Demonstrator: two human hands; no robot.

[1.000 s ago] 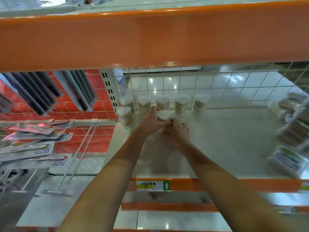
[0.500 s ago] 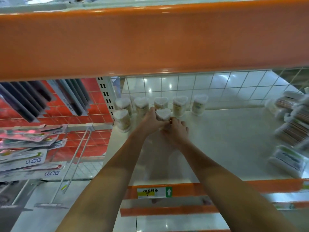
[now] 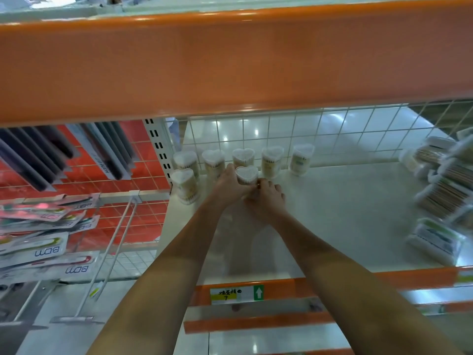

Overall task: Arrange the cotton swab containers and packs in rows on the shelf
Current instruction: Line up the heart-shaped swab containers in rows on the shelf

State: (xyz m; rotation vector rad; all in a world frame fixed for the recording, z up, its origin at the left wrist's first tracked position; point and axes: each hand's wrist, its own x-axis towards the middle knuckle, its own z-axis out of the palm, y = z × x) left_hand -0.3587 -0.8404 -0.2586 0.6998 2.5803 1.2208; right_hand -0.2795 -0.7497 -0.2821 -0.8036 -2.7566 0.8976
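Held container: a heart-shaped cotton swab container, clear plastic with a white heart lid on top and pale swab sticks showing through the wall, upright between both hands, just in front of the back row.
Left hand: the left hand presses in from the container's left side, fingers curled round its wall.
Right hand: the right hand comes in low on the container's right, fingers bunched at its base and pinching it; the fingertips themselves are hidden behind the knuckles.
Back row: five matching heart-lidded containers upright in a line right behind the held one, hard against the white wire grid; the rightmost leans a little.
Front-left container: one more heart container stands alone to the left of the held one, near the shelf's left edge.
Shelf: pale shelf board under the held container, orange front rail with a yellow-and-white price tag nearer the camera.
Packs: a blurred heap of flat cotton swab packs well to the right of the held container, sticks visible through clear wrap, lying every which way.
Above: a broad orange beam over the held container fills the top of the view.
Far left: toothbrush packs on pegs, well left of the held container.
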